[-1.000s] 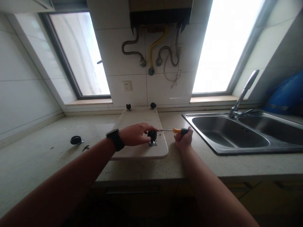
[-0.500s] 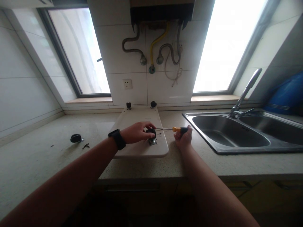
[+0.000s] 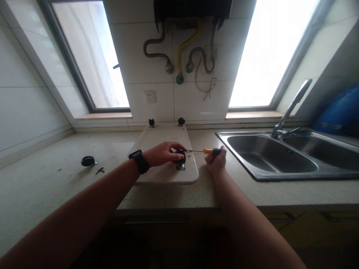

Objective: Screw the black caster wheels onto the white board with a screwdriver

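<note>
A white board (image 3: pixel 157 175) with rounded corners lies on the counter. My left hand (image 3: pixel 165 154), with a black watch at the wrist, is closed around a black caster wheel (image 3: pixel 181 157) whose metal plate rests on the board's near right part. In my right hand (image 3: pixel 216 161) is a screwdriver (image 3: pixel 208 151) with a yellow and black handle, held level over the counter. Its shaft points left, the tip close to my left fingertips and the caster. Two more casters, a left one (image 3: pixel 152 122) and a right one (image 3: pixel 181 121), stand at the board's far end.
A loose caster (image 3: pixel 88 161) lies on the counter (image 3: pixel 56 198) at left, with a few screws (image 3: pixel 100 170) beside it. To the right is a steel double sink (image 3: pixel 269 153) with a tap (image 3: pixel 291 108). Hoses and a socket (image 3: pixel 150 96) are on the back wall.
The camera view has shifted slightly. My left hand stays on the caster, which sits turned a little, and the screwdriver remains level in my right hand.
</note>
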`<state>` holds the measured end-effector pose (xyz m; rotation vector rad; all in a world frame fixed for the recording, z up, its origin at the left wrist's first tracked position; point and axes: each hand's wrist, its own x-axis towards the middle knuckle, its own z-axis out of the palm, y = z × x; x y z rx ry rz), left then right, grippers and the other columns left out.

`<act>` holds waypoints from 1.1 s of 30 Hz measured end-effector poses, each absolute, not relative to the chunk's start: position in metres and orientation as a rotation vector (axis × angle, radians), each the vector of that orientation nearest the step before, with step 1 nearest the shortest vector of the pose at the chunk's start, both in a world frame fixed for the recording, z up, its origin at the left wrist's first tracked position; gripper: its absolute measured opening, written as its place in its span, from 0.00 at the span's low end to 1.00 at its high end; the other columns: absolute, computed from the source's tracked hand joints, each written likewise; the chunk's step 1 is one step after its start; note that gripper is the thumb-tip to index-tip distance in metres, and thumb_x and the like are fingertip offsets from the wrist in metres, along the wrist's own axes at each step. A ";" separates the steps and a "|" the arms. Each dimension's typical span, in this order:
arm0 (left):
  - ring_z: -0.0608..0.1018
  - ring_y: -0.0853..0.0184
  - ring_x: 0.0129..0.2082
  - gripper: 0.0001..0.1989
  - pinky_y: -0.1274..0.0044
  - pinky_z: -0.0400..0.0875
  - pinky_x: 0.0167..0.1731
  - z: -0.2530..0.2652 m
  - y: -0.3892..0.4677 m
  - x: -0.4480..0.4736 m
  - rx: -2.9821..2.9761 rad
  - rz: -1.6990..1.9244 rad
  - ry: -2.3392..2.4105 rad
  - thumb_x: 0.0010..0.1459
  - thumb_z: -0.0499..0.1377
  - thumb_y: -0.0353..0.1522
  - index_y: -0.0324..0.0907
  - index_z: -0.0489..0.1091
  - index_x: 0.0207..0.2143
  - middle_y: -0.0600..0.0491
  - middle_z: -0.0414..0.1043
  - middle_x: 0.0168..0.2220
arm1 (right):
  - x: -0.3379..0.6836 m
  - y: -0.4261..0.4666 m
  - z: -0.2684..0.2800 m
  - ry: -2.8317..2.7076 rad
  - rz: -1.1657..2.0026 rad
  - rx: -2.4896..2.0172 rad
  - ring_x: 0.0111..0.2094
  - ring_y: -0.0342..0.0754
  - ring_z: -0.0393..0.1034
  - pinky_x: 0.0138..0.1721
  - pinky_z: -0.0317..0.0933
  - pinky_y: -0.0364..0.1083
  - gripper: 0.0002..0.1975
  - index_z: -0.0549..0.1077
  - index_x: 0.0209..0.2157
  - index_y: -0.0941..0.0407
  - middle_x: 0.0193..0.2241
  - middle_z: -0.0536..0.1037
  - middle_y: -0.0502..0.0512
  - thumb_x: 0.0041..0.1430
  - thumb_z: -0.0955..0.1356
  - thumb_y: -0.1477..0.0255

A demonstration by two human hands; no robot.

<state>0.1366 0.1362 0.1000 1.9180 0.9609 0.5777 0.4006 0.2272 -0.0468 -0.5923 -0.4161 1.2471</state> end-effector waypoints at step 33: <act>0.84 0.64 0.38 0.17 0.65 0.81 0.43 0.097 0.137 0.140 1.903 0.633 0.944 0.62 0.64 0.32 0.37 0.73 0.53 0.39 0.75 0.52 | 0.398 0.227 -0.043 -0.472 1.263 -0.600 0.12 0.39 0.49 0.13 0.46 0.41 0.22 0.59 0.24 0.51 0.10 0.57 0.41 0.64 0.61 0.51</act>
